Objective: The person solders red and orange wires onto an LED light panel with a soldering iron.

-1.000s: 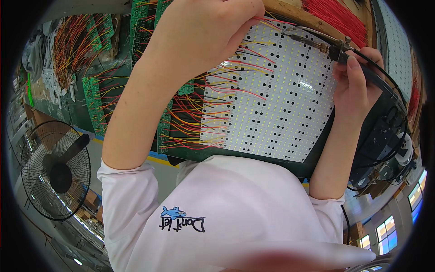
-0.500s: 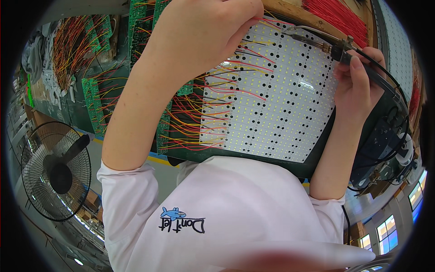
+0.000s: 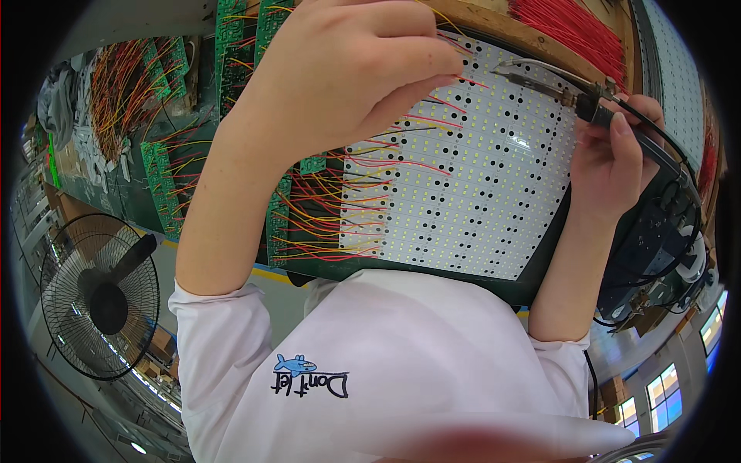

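— Soldering iron [image 3: 575, 96]: where is it seen, and how is it held?

— It is gripped in the right hand [image 3: 614, 166], whose fingers are closed around the dark handle at the right edge of the white panel [image 3: 471, 201]. Its metal tip is pointed left, across the panel's upper part, toward the fingertips of the left hand [image 3: 347, 73].

— What is seen nearest?

— A white shirt [image 3: 401, 363] with a small blue fish print is seen lowest in the view, and both forearms are raised from it toward the panel.

— And the left hand?

— It is bent over the panel's upper left corner, with the fingers pinched together on the ends of thin red and yellow wires [image 3: 432, 116]. Exactly which wire is pinched cannot be told.

— How is the panel laid out?

— Rows of small pale squares and black dots are spread over it. Red and yellow wires are fanned out from its left edge, where a green circuit board [image 3: 282, 224] is placed just beside it.

— What lies farther off?

— More green boards [image 3: 162, 170] with orange wires are seen to the left, a black fan [image 3: 96, 297] stands well apart at the lower left, and a bundle of red wires [image 3: 567, 27] is laid on a wooden ledge beyond the panel.
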Demonstrator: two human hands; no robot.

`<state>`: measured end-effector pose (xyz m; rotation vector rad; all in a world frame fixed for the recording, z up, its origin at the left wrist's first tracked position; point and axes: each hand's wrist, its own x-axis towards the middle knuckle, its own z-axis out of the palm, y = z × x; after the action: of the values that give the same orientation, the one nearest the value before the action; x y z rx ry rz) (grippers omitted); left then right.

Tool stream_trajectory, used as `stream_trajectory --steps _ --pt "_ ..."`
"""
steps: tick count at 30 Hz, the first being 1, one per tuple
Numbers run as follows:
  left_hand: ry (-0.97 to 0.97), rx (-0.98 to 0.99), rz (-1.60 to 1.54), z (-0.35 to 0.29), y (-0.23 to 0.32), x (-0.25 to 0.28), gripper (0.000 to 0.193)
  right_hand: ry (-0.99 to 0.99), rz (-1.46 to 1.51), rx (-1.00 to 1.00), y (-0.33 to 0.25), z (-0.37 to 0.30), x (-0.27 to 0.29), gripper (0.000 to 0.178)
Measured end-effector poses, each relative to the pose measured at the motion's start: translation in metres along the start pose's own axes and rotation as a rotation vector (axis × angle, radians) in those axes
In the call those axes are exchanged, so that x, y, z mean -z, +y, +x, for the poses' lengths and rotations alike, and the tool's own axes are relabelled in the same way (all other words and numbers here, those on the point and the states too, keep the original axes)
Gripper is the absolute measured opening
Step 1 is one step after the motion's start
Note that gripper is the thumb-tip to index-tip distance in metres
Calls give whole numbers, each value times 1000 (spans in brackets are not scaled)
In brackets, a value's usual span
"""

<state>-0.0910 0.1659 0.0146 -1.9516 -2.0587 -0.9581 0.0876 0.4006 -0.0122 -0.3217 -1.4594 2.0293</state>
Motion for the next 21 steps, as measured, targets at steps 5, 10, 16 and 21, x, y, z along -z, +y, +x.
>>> stream_trajectory --steps 5,10,16,21 --pt "1 33 15 -2 0 -6 12 -63 -31 15 1 -2 0 26" --pt "21 91 -6 -1 1 -7 11 84 -40 -20 -1 0 -5 24" --pt "9 89 38 0 1 -7 12 -11 -28 -45 -1 1 -4 24" --pt "-2 83 44 -2 -1 -8 11 -7 -62 -48 0 2 -5 24"
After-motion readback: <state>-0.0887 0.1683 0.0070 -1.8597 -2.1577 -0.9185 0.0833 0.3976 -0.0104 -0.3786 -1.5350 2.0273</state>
